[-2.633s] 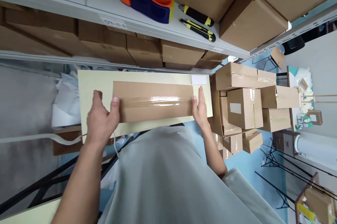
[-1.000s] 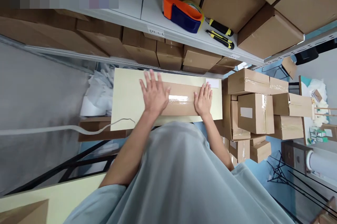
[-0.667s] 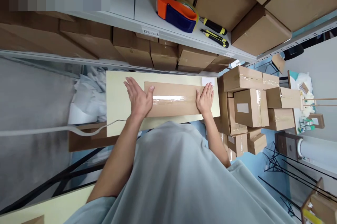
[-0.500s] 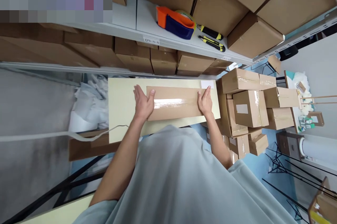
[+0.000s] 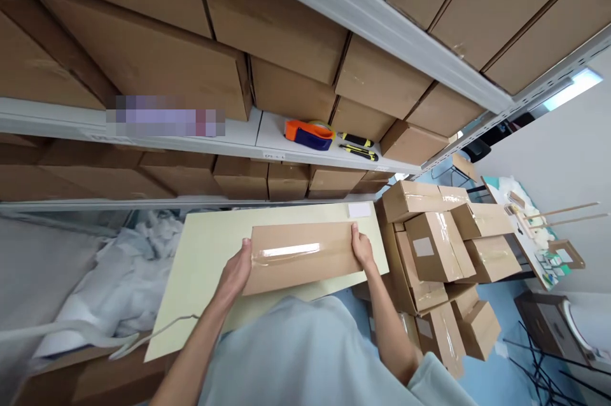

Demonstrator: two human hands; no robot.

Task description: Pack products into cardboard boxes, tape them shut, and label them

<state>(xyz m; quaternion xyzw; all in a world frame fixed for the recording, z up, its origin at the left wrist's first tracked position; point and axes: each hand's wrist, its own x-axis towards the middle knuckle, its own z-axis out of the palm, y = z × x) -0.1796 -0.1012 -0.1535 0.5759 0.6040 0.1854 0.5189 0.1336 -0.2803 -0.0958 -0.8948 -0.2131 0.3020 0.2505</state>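
Observation:
Between my hands is a long brown cardboard box [image 5: 300,266], with a shiny strip of clear tape along its top. My left hand [image 5: 237,269] grips its left end, thumb at the upper edge and fingers hidden underneath or behind. At the right end my right hand [image 5: 363,249] holds on in the same way. Beneath the box lies a pale yellow tabletop [image 5: 191,266]; whether the box touches it I cannot tell. A white paper [image 5: 359,209] rests near the tabletop's far right corner.
Ahead, a shelf [image 5: 267,132] full of cartons bears an orange-and-blue tape dispenser [image 5: 309,135] and yellow-black utility knives [image 5: 358,150]. Taped cartons [image 5: 439,244] are stacked on the right. White crumpled material [image 5: 124,272] and a pale cable [image 5: 62,329] are at the left.
The view has tilted up, showing more shelving. My hands have shifted their hold on the box ends, from palms against the sides to thumbs at the upper edge. The box now looks tilted.

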